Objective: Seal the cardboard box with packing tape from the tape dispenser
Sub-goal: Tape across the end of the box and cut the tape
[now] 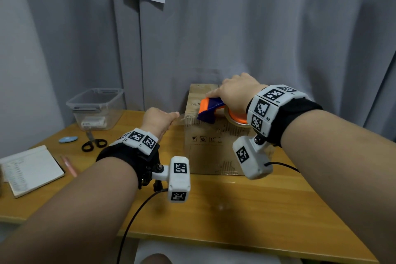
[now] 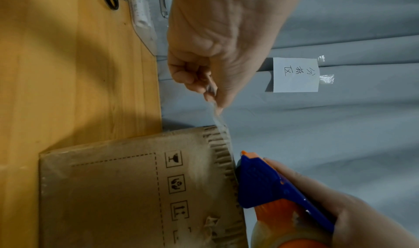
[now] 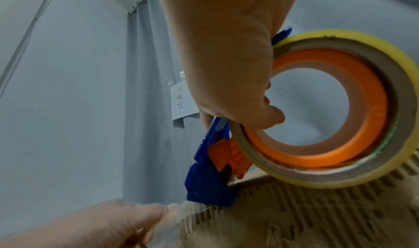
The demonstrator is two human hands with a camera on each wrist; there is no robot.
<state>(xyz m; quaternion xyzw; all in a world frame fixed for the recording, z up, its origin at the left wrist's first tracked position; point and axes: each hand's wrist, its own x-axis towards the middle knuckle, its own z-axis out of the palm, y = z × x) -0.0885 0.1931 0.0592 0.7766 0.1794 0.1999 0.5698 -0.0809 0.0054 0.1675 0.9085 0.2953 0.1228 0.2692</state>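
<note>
A closed cardboard box (image 1: 211,152) stands on the wooden table (image 1: 246,206) near the curtain. My right hand (image 1: 235,94) grips the blue and orange tape dispenser (image 1: 211,111) on the box top, near its left front edge. The yellowish tape roll (image 3: 340,108) sits in the dispenser. My left hand (image 1: 159,121) is just left of the box and pinches the free end of clear tape (image 2: 217,115) pulled out from the dispenser over the box's corner (image 2: 217,131).
A clear plastic bin (image 1: 96,109) stands at the back left. Black scissors (image 1: 93,143), a blue disc (image 1: 68,139), an open notebook (image 1: 30,169) and a pink pen (image 1: 69,166) lie on the left side. A grey curtain (image 1: 257,28) hangs right behind the box.
</note>
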